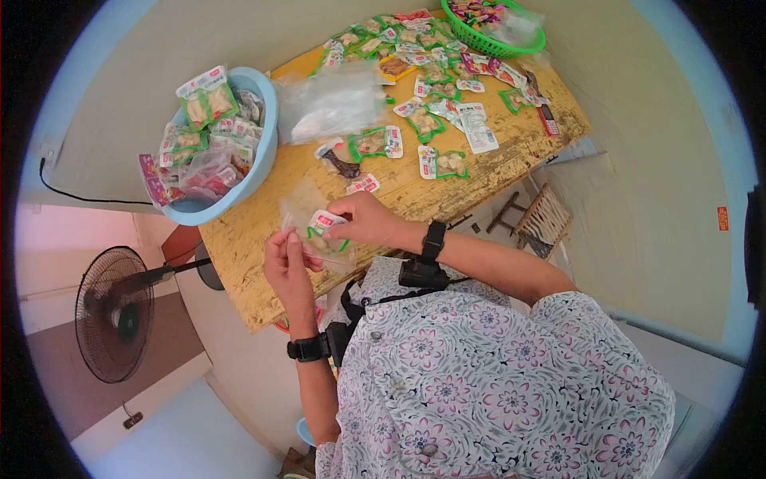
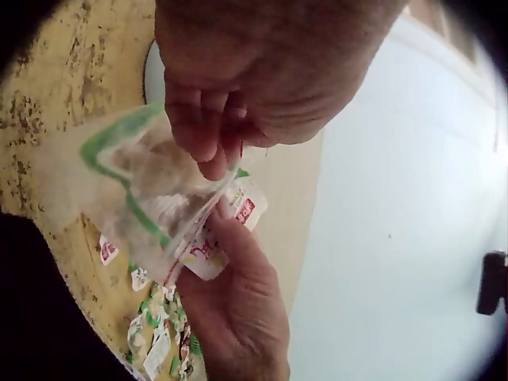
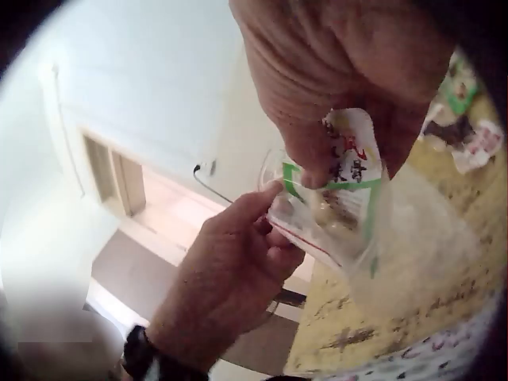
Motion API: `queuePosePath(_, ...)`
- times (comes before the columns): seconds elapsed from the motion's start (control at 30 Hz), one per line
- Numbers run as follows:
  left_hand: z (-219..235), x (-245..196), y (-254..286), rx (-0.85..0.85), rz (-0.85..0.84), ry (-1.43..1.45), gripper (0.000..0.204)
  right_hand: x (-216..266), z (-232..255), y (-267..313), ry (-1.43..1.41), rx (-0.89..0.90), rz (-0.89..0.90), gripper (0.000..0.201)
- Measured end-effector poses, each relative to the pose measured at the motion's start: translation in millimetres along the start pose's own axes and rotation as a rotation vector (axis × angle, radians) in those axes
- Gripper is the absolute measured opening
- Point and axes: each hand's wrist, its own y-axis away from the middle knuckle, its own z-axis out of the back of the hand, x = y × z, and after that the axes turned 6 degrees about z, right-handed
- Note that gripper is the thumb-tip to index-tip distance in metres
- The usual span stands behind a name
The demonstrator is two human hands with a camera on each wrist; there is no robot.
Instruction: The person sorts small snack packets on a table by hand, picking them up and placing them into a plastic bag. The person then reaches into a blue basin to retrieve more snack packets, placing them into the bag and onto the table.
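Note:
Over the front edge of the worn yellow table, my left hand (image 1: 289, 267) pinches the edge of a clear zip bag (image 3: 429, 254) with a red line along its mouth. My right hand (image 1: 369, 220) grips the white top of a green-edged snack packet (image 1: 325, 221) between thumb and fingers. Pale pieces show through the packet's window. Its lower part sits within the bag, while the white printed end (image 3: 349, 147) sticks out of the mouth. In the left wrist view, the right thumb lies against the packet right at the bag's opening.
A blue basin (image 1: 270, 120) heaped with packets stands at the table's left. Clear bags (image 1: 339, 104) lie stacked beside it. Many similar packets (image 1: 443, 164) spread toward the back, near a green basket (image 1: 488, 45). A fan (image 1: 116, 315) stands left, a stool (image 1: 544, 222) right.

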Motion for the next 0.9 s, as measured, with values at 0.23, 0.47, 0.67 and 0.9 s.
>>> queuePosePath(0.23, 4, -22, -1, 0.019, -0.048, -0.035, 0.015, 21, -16, -10, 0.529, -0.095, 0.274, 0.023)
queuePosePath(0.47, 36, -63, -2, -0.185, -0.187, -0.074, 0.012, 36, -48, -47, 0.011, 0.067, 0.160, 0.025)
queuePosePath(0.67, 45, -28, -27, -0.114, -0.033, -0.146, 0.017, 8, -35, -48, 0.194, -0.003, 0.069, 0.019)
queuePosePath(0.9, 25, -4, -44, 0.013, 0.001, -0.051, 0.027, -40, 11, -13, 0.430, -0.040, -0.017, 0.013)
